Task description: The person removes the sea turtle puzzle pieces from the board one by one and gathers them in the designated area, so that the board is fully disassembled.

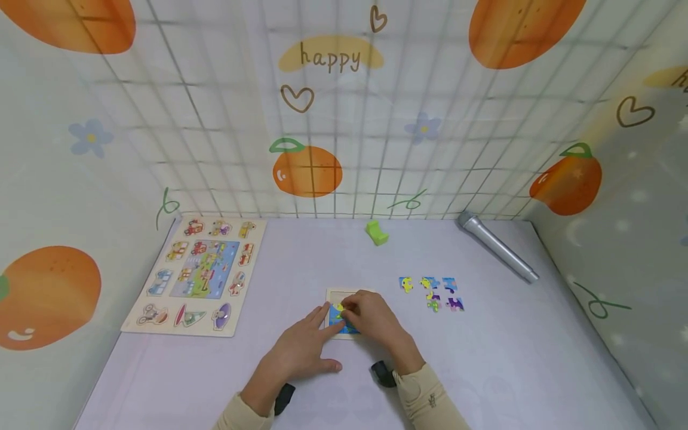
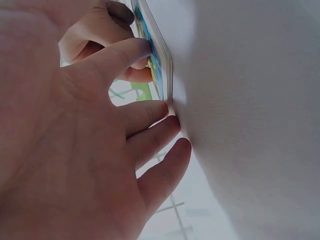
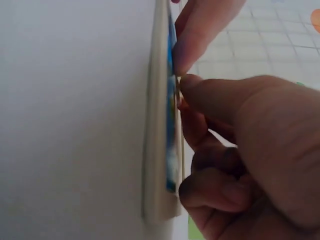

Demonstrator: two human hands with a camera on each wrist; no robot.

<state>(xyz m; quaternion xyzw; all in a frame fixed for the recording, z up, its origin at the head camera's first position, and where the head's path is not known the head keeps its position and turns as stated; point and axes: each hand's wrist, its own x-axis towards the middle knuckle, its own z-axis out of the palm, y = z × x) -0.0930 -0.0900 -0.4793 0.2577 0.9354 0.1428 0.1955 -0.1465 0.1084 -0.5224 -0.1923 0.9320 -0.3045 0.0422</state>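
Observation:
A small wooden jigsaw tray lies on the table with blue and yellow pieces in its lower part. My left hand is at its left side, fingers stretched out; in the left wrist view one finger presses on the pieces while other fingertips touch the tray's edge. Over the tray, my right hand has thumb and forefinger pinched at the picture surface. A thin puzzle piece shows between those fingertips in the right wrist view, mostly hidden. Loose jigsaw pieces lie to the right of the tray.
At left on the table is a large wooden vehicle puzzle board. A green block sits near the back edge, and a silver microphone-shaped object lies at back right. Patterned curtains hang behind and at both sides.

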